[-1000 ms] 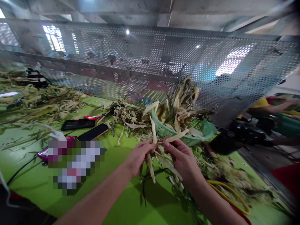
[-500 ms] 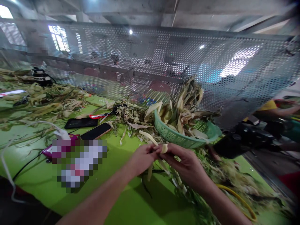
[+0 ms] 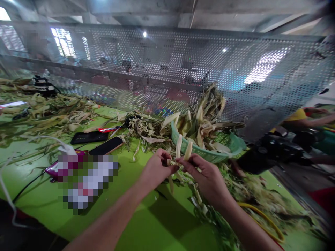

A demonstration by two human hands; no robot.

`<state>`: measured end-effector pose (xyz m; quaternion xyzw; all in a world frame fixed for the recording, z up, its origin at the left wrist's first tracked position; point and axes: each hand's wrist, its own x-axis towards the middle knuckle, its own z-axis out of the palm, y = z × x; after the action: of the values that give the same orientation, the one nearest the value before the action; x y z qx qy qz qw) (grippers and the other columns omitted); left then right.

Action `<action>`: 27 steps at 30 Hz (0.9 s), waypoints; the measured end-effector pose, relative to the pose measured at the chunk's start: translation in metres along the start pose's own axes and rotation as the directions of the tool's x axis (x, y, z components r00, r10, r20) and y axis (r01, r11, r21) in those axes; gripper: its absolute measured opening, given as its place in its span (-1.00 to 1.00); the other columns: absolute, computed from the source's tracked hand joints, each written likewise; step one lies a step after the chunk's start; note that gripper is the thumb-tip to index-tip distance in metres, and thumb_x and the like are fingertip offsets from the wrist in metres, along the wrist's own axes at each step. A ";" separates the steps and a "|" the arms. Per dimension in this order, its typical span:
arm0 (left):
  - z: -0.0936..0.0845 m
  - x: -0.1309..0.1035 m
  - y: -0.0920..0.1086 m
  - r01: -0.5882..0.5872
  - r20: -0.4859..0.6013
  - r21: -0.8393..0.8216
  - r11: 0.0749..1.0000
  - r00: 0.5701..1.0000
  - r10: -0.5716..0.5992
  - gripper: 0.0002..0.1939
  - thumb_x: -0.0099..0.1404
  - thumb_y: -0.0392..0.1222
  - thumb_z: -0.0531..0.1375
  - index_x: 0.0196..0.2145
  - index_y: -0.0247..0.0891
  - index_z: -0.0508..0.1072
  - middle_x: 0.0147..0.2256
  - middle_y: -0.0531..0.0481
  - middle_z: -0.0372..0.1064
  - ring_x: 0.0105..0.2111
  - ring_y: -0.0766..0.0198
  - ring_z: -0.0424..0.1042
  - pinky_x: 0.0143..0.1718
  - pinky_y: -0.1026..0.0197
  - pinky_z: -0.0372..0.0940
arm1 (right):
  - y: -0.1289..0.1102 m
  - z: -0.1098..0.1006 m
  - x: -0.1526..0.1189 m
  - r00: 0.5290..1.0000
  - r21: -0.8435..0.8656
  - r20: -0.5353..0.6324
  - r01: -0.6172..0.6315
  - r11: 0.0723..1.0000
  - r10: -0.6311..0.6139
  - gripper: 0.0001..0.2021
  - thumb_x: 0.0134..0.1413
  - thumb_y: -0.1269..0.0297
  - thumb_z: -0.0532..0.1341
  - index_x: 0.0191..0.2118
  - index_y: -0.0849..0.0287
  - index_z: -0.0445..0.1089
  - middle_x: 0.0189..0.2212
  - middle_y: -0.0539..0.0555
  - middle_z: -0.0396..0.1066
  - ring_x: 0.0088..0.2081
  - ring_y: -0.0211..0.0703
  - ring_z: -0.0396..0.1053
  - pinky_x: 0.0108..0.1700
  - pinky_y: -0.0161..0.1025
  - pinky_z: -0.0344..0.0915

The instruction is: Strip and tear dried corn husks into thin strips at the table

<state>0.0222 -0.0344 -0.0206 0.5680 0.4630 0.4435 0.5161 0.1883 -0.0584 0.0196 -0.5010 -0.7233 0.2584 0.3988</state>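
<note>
Over the green table (image 3: 131, 202), my left hand (image 3: 158, 168) and my right hand (image 3: 202, 170) meet fingertip to fingertip. Both are closed in a pinch on pale corn husk strips (image 3: 187, 150). Two strip ends stand up by my right fingers, and another strip (image 3: 171, 184) hangs below my left fingers. How the strips join between the fingertips is too small to make out. Just behind my hands stands a green plastic basket (image 3: 209, 155) heaped with dried corn husks (image 3: 202, 122).
Husk scraps (image 3: 146, 127) and a larger husk pile (image 3: 57, 111) lie at the back and left. Two phones, one a black phone (image 3: 106, 145), and a purple power strip (image 3: 65, 162) sit left. A yellow loop (image 3: 264, 216) lies right. A perforated metal screen (image 3: 157, 69) borders the table. Another person's arm (image 3: 316, 120) shows right.
The fingers of my left hand have lifted and opened out a little from my right. The strip ends by my right hand now point upward. The view has shifted slightly.
</note>
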 end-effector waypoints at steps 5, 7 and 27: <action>-0.004 -0.004 0.012 0.042 0.051 -0.138 0.990 0.998 -0.035 -0.55 -0.05 -0.08 0.37 -0.33 -0.24 0.21 -0.48 0.14 0.18 -0.45 0.38 0.17 -0.40 0.30 0.09 | 0.003 -0.002 0.002 0.998 0.116 0.002 -0.061 0.991 0.061 -0.74 0.15 0.07 0.15 -0.30 0.13 0.46 -0.38 0.04 0.44 -0.30 -0.11 0.33 -0.24 -0.25 0.21; -0.007 -0.006 0.017 0.057 0.099 -0.216 0.975 0.994 -0.036 -0.65 0.01 -0.15 0.31 -0.32 -0.25 0.23 -0.43 0.11 0.22 -0.40 0.37 0.21 -0.34 0.29 0.11 | 0.000 -0.005 0.003 0.997 0.142 0.018 -0.076 0.987 0.074 -0.71 0.18 0.06 0.12 -0.30 0.14 0.46 -0.38 0.05 0.44 -0.30 -0.12 0.32 -0.24 -0.25 0.20; -0.011 -0.001 0.014 0.053 0.159 -0.384 0.922 0.987 0.010 -0.70 0.01 -0.25 0.34 -0.30 -0.30 0.35 -0.34 0.04 0.35 -0.27 0.35 0.33 -0.15 0.24 0.22 | -0.005 -0.017 0.009 0.993 0.223 0.112 -0.063 0.973 0.039 -0.73 0.04 0.10 0.24 -0.54 0.16 0.42 -0.50 0.02 0.33 -0.38 -0.16 0.26 -0.26 -0.24 0.14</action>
<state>0.0119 -0.0343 -0.0062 0.4829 0.3303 0.4742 0.6580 0.1980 -0.0521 0.0359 -0.4562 -0.6962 0.3758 0.4073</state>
